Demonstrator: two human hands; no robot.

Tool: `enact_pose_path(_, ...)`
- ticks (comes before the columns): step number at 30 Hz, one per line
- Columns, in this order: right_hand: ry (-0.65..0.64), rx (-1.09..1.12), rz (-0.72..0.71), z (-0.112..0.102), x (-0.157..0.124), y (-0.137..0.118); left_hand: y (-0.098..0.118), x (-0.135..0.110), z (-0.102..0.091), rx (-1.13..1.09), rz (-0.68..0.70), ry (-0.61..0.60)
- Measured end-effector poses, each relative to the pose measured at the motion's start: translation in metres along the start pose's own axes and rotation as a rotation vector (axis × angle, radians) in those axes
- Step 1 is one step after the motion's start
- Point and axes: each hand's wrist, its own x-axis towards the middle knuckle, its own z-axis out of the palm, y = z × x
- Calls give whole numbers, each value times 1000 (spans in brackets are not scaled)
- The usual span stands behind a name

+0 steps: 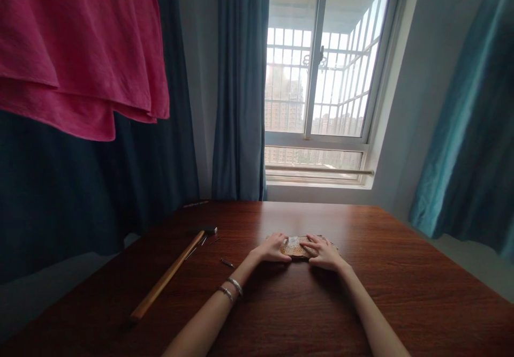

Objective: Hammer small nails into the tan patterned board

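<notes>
Holding the patterned piece (295, 247) by its 2 ends on the wooden tabletop (405, 293), we have our left hand (274, 248) and right hand (324, 253) half curled over it; 1 wooden-handled hammer (167, 275) lies to the left.

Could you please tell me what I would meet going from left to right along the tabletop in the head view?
Hammer → small item → left hand → speckled object → right hand.
</notes>
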Motion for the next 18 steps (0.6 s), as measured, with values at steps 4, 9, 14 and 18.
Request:
enact_pose_path(4, 40, 77, -2, -4, -6, 8, -5, 2, 1, -47, 22, 9)
enact_pose_path(9, 167, 185, 4, -7, -10, 7, -10, 0, 8, -51, 59, 54)
enact_pose_path(14, 216, 202, -5, -7, -11, 5, -9, -5, 13, -54, 77, 121)
enact_pose_path(18, 262, 202, -14, -6, -13, 7, -3, -9, 10, -75, 117, 179)
